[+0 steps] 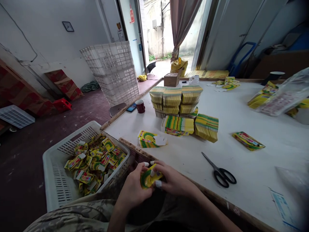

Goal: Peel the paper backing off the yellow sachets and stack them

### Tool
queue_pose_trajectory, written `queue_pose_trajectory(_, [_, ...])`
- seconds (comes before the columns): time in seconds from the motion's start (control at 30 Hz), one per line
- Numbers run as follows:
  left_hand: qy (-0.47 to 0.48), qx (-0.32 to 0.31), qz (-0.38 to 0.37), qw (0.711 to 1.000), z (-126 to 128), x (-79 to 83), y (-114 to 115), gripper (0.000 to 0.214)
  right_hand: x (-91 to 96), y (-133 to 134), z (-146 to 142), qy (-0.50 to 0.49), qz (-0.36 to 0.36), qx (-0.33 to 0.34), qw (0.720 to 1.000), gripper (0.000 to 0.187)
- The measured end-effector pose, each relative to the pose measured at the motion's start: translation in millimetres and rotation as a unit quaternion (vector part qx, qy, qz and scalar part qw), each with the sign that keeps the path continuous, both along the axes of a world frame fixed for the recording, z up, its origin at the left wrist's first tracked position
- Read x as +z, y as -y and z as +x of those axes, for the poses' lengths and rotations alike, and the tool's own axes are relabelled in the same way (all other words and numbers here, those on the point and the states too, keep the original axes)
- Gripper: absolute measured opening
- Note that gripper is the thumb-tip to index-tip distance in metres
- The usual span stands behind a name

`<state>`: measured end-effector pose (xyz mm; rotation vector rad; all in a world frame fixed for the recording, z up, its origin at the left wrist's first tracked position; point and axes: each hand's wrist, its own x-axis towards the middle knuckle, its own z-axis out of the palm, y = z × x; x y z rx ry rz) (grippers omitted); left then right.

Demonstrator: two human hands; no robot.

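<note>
Both my hands hold one small yellow-green packet [147, 178] at the near edge of the white table [241, 161]. My left hand [132, 188] curls round its left side. My right hand [172, 180] pinches its right side, with white tape on the fingertips. Just beyond my hands a short stack of the same flat packets [148, 139] lies on the table. To my left a white crate [54, 174] holds several loose filled packets [94, 164].
Tall stacks of flat packets [175, 98] stand mid-table, with more bundles [206, 127] in front. Black scissors [220, 172] lie to the right, and one packet [248, 140] further right. A dark red mug [140, 106], a cardboard box [171, 79] and stacked white crates [113, 71] sit beyond.
</note>
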<state>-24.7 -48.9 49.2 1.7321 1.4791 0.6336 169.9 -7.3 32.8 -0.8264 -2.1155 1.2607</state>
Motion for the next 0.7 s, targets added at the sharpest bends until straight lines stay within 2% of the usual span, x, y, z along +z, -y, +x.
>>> queue_pose_trajectory(0.07, [-0.021,0.012,0.020,1.000,0,3.1,-2,0.059,-5.7,1,-8,-0.039,-0.015,-0.056,0.998,0.049])
queue_pose_trajectory(0.13, [-0.028,0.021,0.030,0.999,-5,3.5,-4,0.057,-10.8,-1,-17,-0.061,-0.021,-0.083,0.994,0.066])
queue_pose_trajectory(0.2, [-0.034,0.056,0.051,0.997,-18,1.6,-8,0.051,-11.7,-11,-24,-0.043,0.006,-0.097,0.994,0.072])
queue_pose_trajectory(0.23, [-0.054,0.098,0.078,0.991,-29,0.3,-11,0.050,-10.3,-19,-26,-0.011,0.027,-0.109,0.994,0.071])
queue_pose_trajectory(0.27, [-0.084,0.155,0.114,0.978,-41,-0.8,-14,0.052,-8.0,-30,-29,0.028,0.048,-0.125,0.991,0.069])
queue_pose_trajectory(0.33, [-0.187,0.302,0.209,0.911,-66,-2.8,-21,0.072,-3.3,-54,-33,0.121,0.085,-0.187,0.971,0.060])
queue_pose_trajectory(0.37, [-0.219,0.347,0.225,0.883,-78,-3.9,-23,0.082,-2.1,-67,-35,0.139,0.090,-0.210,0.963,0.055])
queue_pose_trajectory(0.4, [-0.226,0.376,0.224,0.870,-87,-5.4,-25,0.086,-2.4,-79,-38,0.162,0.092,-0.234,0.954,0.052])
queue_pose_trajectory(0.43, [-0.216,0.386,0.215,0.871,-94,-7.8,-25,0.086,-4.3,-90,-41,0.186,0.090,-0.253,0.945,0.051])
queue_pose_trajectory(0.53, [-0.125,0.337,0.164,0.918,-97,-20.5,-21,0.073,-16.5,-110,-51,0.242,0.082,-0.280,0.925,0.032])
queue_pose_trajectory(0.6, [-0.058,0.295,0.129,0.945,-89,-31.4,-16,0.067,-24.8,-114,-54,0.259,0.080,-0.291,0.918,0.022])
queue_pose_trajectory(0.7, [0.033,0.261,0.080,0.961,-73,-43.9,-13,0.060,-28.8,-114,-55,0.250,0.080,-0.305,0.916,0.023])
